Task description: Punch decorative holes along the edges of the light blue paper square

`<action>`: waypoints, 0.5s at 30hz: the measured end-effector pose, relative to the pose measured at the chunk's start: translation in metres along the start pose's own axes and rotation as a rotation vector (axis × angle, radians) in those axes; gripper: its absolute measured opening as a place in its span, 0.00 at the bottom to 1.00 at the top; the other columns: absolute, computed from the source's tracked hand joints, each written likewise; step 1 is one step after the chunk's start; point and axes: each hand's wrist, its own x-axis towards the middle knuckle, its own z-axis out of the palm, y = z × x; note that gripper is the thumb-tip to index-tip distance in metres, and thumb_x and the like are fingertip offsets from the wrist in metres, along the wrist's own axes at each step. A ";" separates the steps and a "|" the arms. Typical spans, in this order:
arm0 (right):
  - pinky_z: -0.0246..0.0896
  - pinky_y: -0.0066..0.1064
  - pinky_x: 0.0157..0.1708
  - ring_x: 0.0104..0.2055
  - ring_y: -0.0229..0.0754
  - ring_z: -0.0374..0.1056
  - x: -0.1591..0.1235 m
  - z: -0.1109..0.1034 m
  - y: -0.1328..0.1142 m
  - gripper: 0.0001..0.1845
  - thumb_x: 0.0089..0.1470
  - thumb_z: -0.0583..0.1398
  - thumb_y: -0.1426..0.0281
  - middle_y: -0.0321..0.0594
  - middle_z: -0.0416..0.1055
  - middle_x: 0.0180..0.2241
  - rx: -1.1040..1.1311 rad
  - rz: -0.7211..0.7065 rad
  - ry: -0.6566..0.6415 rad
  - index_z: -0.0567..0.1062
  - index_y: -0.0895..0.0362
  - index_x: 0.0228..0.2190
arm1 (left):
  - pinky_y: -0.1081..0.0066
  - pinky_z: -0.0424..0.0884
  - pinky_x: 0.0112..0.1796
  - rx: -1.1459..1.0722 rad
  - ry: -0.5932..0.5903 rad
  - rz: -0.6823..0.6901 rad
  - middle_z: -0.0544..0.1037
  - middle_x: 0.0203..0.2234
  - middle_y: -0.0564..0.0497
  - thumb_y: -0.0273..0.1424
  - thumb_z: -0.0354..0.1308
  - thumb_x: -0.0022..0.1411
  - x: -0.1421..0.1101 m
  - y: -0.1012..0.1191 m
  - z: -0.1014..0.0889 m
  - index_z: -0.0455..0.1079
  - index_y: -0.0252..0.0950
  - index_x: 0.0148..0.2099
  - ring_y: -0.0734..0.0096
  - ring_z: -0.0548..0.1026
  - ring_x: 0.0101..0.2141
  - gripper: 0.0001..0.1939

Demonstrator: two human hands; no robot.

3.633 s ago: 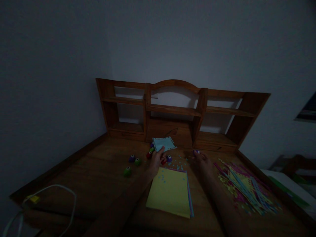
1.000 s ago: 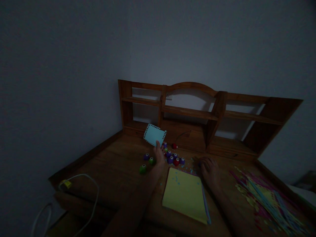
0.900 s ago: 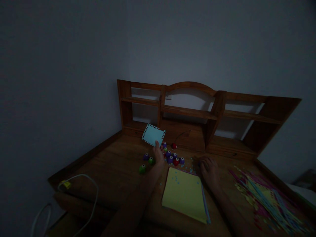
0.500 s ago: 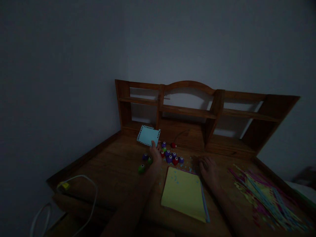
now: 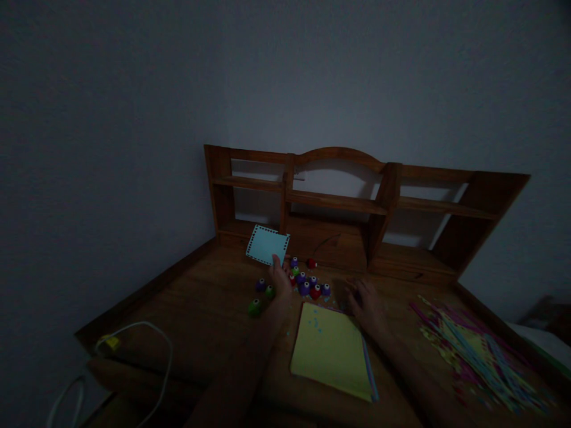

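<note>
My left hand (image 5: 281, 278) is closed on the lower right corner of a light blue sheet of paper (image 5: 266, 245), holding it up off the desk. A row of small punched holes runs along the sheet's edges. My right hand (image 5: 366, 304) is low over the desk with its fingers bent and apart, nothing visible in them. Between the hands sit several small craft punches in purple (image 5: 304, 289), red (image 5: 315, 291) and green (image 5: 254, 307). Nearer to me lies a stack of coloured paper with a yellow sheet (image 5: 330, 353) on top, dotted with tiny blue paper bits.
Coloured paper strips (image 5: 473, 342) are heaped on the right side of the desk. A wooden shelf unit (image 5: 336, 202) stands along the back. A white cable (image 5: 167, 339) with a yellow tag (image 5: 111, 342) loops over the front left edge.
My right hand has shifted left, closer to the punches, and its fingers have spread. The left hand still holds the blue sheet in nearly the same place.
</note>
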 end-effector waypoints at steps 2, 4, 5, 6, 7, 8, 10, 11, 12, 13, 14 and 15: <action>0.57 0.42 0.53 0.53 0.48 0.62 0.020 0.004 -0.021 0.18 0.61 0.52 0.65 0.47 0.69 0.50 0.083 -0.107 -0.117 0.69 0.54 0.51 | 0.75 0.50 0.17 -0.004 0.017 0.026 0.59 0.15 0.58 0.57 0.51 0.57 0.004 -0.001 -0.002 0.71 0.35 0.31 0.79 0.55 0.15 0.28; 0.58 0.39 0.52 0.52 0.46 0.64 0.048 0.014 -0.044 0.18 0.61 0.54 0.65 0.45 0.70 0.50 0.174 -0.175 -0.195 0.69 0.53 0.51 | 0.75 0.52 0.17 -0.017 0.019 0.061 0.60 0.16 0.57 0.56 0.51 0.57 0.008 -0.002 -0.004 0.71 0.35 0.32 0.79 0.57 0.15 0.27; 0.57 0.38 0.53 0.53 0.45 0.64 0.063 0.022 -0.055 0.18 0.60 0.54 0.65 0.44 0.69 0.51 0.209 -0.205 -0.235 0.69 0.53 0.52 | 0.75 0.52 0.17 -0.027 0.015 0.074 0.60 0.16 0.57 0.56 0.51 0.58 0.009 -0.003 -0.005 0.71 0.35 0.33 0.79 0.56 0.15 0.27; 0.57 0.37 0.53 0.53 0.44 0.65 0.078 0.030 -0.065 0.18 0.60 0.55 0.66 0.44 0.70 0.51 0.230 -0.221 -0.254 0.69 0.54 0.52 | 0.75 0.52 0.17 -0.038 0.009 0.088 0.59 0.16 0.58 0.56 0.51 0.58 0.011 -0.003 -0.006 0.71 0.35 0.33 0.79 0.56 0.15 0.27; 0.57 0.36 0.53 0.52 0.44 0.65 0.091 0.039 -0.074 0.19 0.59 0.56 0.68 0.44 0.71 0.50 0.237 -0.220 -0.276 0.70 0.54 0.52 | 0.75 0.51 0.17 -0.048 0.002 0.098 0.58 0.15 0.58 0.56 0.51 0.58 0.012 -0.004 -0.006 0.71 0.35 0.32 0.79 0.55 0.15 0.27; 0.57 0.35 0.53 0.52 0.44 0.66 0.101 0.049 -0.082 0.19 0.57 0.57 0.70 0.45 0.71 0.50 0.226 -0.203 -0.306 0.71 0.55 0.51 | 0.74 0.51 0.17 -0.057 -0.006 0.104 0.57 0.15 0.59 0.56 0.51 0.58 0.014 -0.004 -0.007 0.71 0.35 0.32 0.79 0.54 0.14 0.27; 0.58 0.33 0.50 0.50 0.45 0.68 0.115 0.067 -0.095 0.20 0.53 0.58 0.75 0.46 0.73 0.49 0.191 -0.134 -0.385 0.73 0.56 0.48 | 0.74 0.50 0.17 -0.074 -0.013 0.104 0.56 0.14 0.59 0.55 0.51 0.58 0.016 -0.005 -0.007 0.71 0.35 0.31 0.78 0.53 0.14 0.27; 0.59 0.32 0.48 0.48 0.45 0.70 0.117 0.075 -0.099 0.19 0.51 0.59 0.77 0.45 0.75 0.46 0.187 -0.071 -0.419 0.75 0.55 0.46 | 0.74 0.50 0.17 -0.082 -0.009 0.102 0.56 0.14 0.59 0.54 0.51 0.59 0.016 -0.006 -0.007 0.71 0.35 0.31 0.78 0.54 0.14 0.26; 0.60 0.31 0.45 0.46 0.46 0.71 0.118 0.082 -0.102 0.18 0.50 0.59 0.77 0.46 0.76 0.43 0.191 -0.045 -0.420 0.76 0.55 0.43 | 0.74 0.50 0.17 -0.093 0.001 0.093 0.57 0.14 0.59 0.54 0.52 0.59 0.017 -0.006 -0.006 0.71 0.35 0.31 0.78 0.54 0.14 0.26; 0.61 0.31 0.43 0.44 0.46 0.72 0.116 0.088 -0.104 0.16 0.49 0.60 0.77 0.45 0.77 0.40 0.199 -0.036 -0.420 0.77 0.55 0.41 | 0.74 0.50 0.17 -0.107 0.007 0.088 0.57 0.14 0.59 0.53 0.52 0.59 0.017 -0.006 -0.005 0.71 0.34 0.31 0.78 0.54 0.14 0.25; 0.61 0.30 0.41 0.43 0.47 0.73 0.114 0.093 -0.106 0.15 0.48 0.60 0.78 0.45 0.78 0.39 0.210 -0.028 -0.414 0.77 0.55 0.39 | 0.74 0.50 0.17 -0.118 0.004 0.082 0.57 0.14 0.59 0.53 0.52 0.58 0.017 -0.006 -0.005 0.71 0.34 0.31 0.78 0.54 0.14 0.25; 0.61 0.31 0.40 0.41 0.47 0.73 0.112 0.096 -0.107 0.14 0.47 0.61 0.78 0.45 0.78 0.37 0.222 -0.022 -0.403 0.78 0.55 0.36 | 0.74 0.49 0.16 -0.131 0.001 0.079 0.56 0.14 0.59 0.53 0.53 0.58 0.017 -0.006 -0.004 0.71 0.34 0.31 0.79 0.53 0.14 0.25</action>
